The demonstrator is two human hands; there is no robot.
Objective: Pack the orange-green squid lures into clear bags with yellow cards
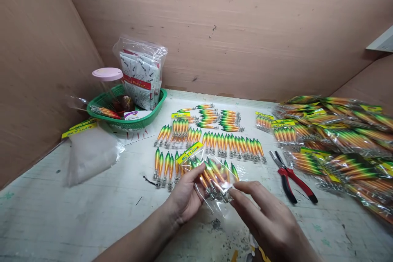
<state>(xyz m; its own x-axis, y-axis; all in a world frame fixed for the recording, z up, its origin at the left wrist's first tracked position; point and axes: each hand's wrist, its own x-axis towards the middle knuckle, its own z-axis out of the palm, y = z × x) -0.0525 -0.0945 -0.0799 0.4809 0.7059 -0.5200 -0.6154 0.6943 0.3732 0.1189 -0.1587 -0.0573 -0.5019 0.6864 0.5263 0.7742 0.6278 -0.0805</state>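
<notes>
My left hand [188, 192] is closed around a clear plastic bag [201, 182] with a yellow header card. Inside are several squid-jig lures [213, 172], green at one end and orange toward their metal hook crowns. At the bag's lower right side, the bent fingers of my right hand [267, 211] pinch the plastic close to the hooks; its thumb is hidden. Behind the bag, rows of loose lures [233, 145] lie on the white table, some partly covered by the bag and my left hand.
Red-handled pliers [291, 180] lie right of my hands. Filled lure bags [344, 143] are heaped along the right. At left are flat bags with yellow headers [89, 155] and a green basket [141, 122] holding a lidded cup and a bag of packets [141, 75]. Board walls surround the table.
</notes>
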